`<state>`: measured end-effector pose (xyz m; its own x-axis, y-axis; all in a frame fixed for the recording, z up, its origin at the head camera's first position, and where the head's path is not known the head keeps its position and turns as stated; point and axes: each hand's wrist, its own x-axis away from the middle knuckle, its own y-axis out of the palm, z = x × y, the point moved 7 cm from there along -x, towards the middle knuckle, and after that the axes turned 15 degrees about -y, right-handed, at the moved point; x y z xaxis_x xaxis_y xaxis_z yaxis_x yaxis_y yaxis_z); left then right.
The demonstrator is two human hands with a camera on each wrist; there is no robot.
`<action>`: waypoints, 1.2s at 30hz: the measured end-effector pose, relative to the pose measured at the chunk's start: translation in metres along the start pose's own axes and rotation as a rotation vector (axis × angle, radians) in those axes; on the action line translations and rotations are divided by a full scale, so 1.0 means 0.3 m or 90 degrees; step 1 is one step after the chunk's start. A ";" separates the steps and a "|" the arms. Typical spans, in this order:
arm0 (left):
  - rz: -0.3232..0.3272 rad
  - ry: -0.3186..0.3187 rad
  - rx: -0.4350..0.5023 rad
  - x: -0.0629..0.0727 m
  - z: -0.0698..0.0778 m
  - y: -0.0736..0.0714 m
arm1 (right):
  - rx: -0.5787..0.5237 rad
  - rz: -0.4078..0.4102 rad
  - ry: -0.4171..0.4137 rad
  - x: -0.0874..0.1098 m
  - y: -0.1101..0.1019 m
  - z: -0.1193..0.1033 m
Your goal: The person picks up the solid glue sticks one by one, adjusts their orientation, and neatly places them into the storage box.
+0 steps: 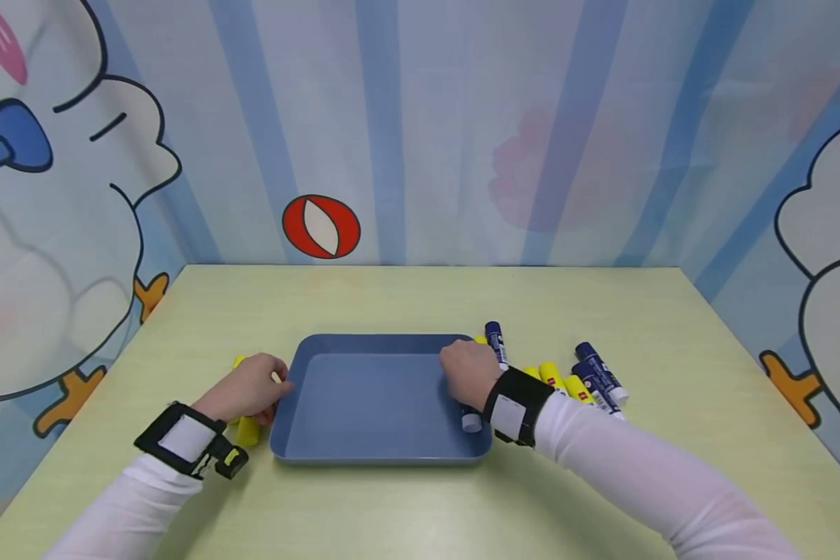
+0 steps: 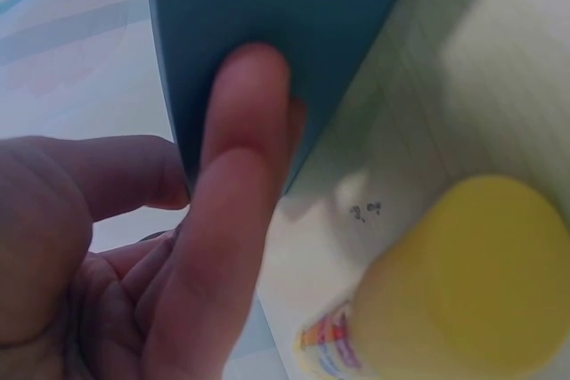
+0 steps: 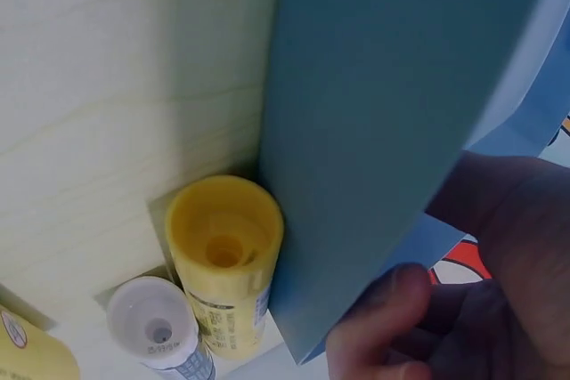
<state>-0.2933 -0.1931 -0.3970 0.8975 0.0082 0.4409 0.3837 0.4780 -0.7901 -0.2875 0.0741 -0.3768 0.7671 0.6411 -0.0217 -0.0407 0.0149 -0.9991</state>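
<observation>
A blue-grey rectangular tray [image 1: 378, 404] lies on the table. My left hand [image 1: 248, 389] pinches its left rim; in the left wrist view a finger [image 2: 249, 122] presses the outer wall, with the thumb at the edge. At the right rim, my right hand [image 1: 470, 372] grips the tray, fingers at the outside and thumb over the edge in the right wrist view. A dark blue glue stick [image 1: 471, 420] with a white end shows near the tray's right side, partly hidden under that hand. Beside the left hand is a yellow glue stick [image 1: 248, 432].
Right of the tray lie several yellow glue sticks [image 1: 551, 376] and dark blue ones [image 1: 602, 372]. Another blue stick [image 1: 495, 342] lies behind the right hand. One yellow stick [image 3: 223, 229] is close against the tray's outer wall. A patterned curtain [image 1: 434, 155] stands behind the table.
</observation>
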 end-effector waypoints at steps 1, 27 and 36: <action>0.001 0.000 -0.001 -0.001 0.000 -0.001 | -0.006 0.000 -0.001 -0.001 0.001 0.001; 0.012 0.007 -0.001 0.001 -0.004 -0.001 | -0.254 0.042 0.170 0.338 -0.191 0.439; 0.015 0.010 0.008 0.000 -0.008 0.000 | -0.260 -0.028 0.223 0.469 -0.039 0.578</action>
<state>-0.2928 -0.1952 -0.3979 0.9096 0.0053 0.4155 0.3601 0.4890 -0.7945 -0.2900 0.2973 -0.3618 0.9330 0.3509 0.0795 0.1951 -0.3079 -0.9312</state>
